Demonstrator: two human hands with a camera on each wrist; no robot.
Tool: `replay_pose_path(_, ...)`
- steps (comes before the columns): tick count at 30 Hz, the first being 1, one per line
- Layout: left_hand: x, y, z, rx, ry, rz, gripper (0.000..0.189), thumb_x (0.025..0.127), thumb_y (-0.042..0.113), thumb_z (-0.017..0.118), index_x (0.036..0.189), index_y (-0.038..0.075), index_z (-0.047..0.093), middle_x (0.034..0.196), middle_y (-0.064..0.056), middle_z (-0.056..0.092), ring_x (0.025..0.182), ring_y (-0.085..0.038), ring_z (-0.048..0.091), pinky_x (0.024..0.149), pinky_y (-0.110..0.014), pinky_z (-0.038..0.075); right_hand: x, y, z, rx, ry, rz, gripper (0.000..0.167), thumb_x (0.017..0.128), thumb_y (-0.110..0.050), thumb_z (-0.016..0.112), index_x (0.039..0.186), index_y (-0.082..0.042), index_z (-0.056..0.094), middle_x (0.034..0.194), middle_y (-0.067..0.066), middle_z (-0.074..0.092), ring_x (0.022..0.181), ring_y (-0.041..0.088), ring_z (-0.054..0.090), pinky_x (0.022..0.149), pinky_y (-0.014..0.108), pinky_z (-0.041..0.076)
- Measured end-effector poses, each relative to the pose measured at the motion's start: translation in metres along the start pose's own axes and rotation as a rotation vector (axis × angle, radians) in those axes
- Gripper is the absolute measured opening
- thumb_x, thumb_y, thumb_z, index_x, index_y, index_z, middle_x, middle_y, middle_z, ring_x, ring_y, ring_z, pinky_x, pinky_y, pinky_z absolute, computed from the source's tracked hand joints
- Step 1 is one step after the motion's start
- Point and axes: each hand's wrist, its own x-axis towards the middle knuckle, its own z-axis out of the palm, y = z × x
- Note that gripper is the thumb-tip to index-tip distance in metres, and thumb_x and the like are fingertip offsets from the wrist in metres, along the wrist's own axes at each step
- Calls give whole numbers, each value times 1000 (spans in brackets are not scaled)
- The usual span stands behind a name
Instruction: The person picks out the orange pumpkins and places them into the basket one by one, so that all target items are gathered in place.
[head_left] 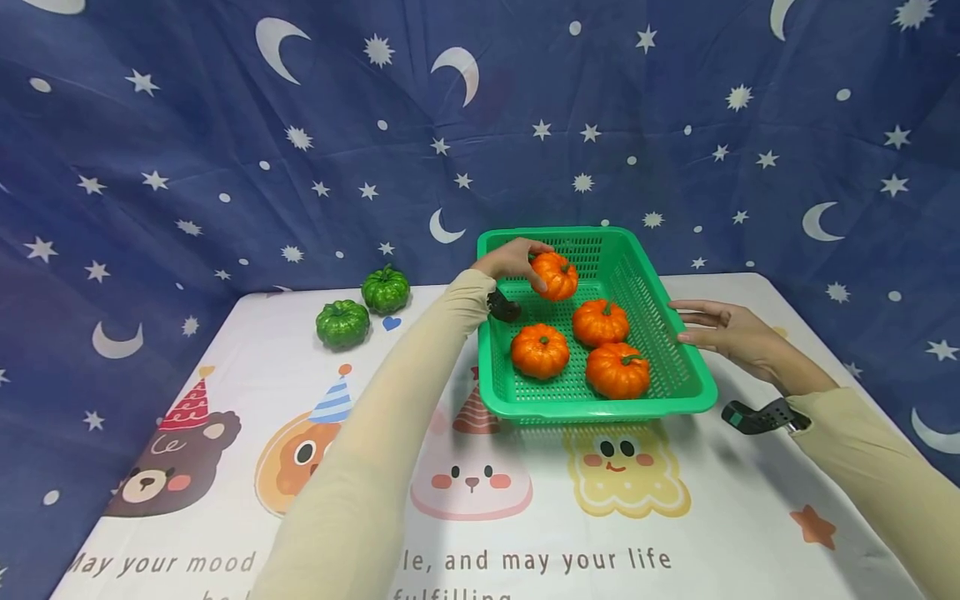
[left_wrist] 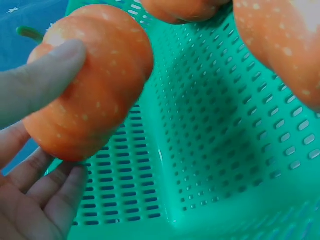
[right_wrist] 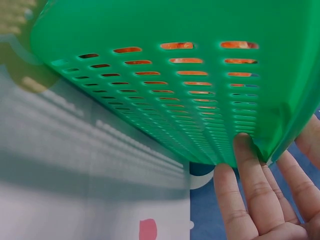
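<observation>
My left hand [head_left: 514, 260] holds a small orange pumpkin [head_left: 555, 277] above the back left of a green plastic basket [head_left: 600, 408]. The left wrist view shows the thumb [left_wrist: 70, 55] across the pumpkin's side and the other fingers [left_wrist: 65, 195] beneath it. Three more orange pumpkins [head_left: 540, 352] [head_left: 601, 323] [head_left: 618, 372] sit on the basket's floor. My right hand [head_left: 731, 337] is at the basket's right side, its fingers stretched out. Up close, fingertips [right_wrist: 243, 142] touch the slotted outer wall [right_wrist: 150, 90] below the rim.
Two green pumpkins [head_left: 342, 324] [head_left: 386, 289] stand at the back left of the table, left of the basket. A printed white cloth [head_left: 472, 533] covers the table. Behind it hangs a dark blue curtain [head_left: 510, 167] with moons and stars.
</observation>
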Motion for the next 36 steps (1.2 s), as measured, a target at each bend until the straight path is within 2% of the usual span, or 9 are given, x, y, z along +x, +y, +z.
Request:
replay_pose_path(8,1,-4,4,122,-21,-16,72,77,1,73,142,10,42,147,-9,41,128,-24,45,103,-34,45,1,0,0,6,7,2,69,90,-23,64,148,-9,28,152,23,22,141,40,21,113,57,25)
replay_pose_path(16,4,-8,8,146,-25,-35,73,78,-1,72,143,9,41,148,-9,39,131,-26,42,105,-36,43,1,1,0,13,16,7,69,89,-23,65,147,-11,29,139,2,42,140,40,23,112,56,27)
replay_pose_path(22,5,-10,12,127,-56,-35,75,79,-1,72,145,7,36,149,-11,38,132,-26,41,107,-36,41,2,1,1,16,13,22,72,89,-23,65,148,-10,27,151,22,24,141,42,20,112,60,23)
replay_pose_path(25,4,-9,13,105,-66,-31,75,79,-2,70,145,6,35,149,-11,37,133,-25,40,108,-35,41,2,1,1,14,14,20,72,89,-23,65,148,-10,27,152,24,22,141,42,21,112,60,23)
replay_pose_path(30,2,-8,15,122,-58,-32,71,79,-1,71,142,4,38,146,-12,40,131,-25,42,106,-35,42,1,2,0,16,18,13,71,89,-23,65,148,-10,27,149,15,30,141,40,22,113,56,25)
replay_pose_path(36,5,-10,16,137,-72,-29,64,78,-2,71,136,4,45,138,-13,48,120,-26,50,99,-34,47,0,2,1,7,23,15,69,89,-25,64,148,-13,29,133,-9,43,138,35,29,112,54,28)
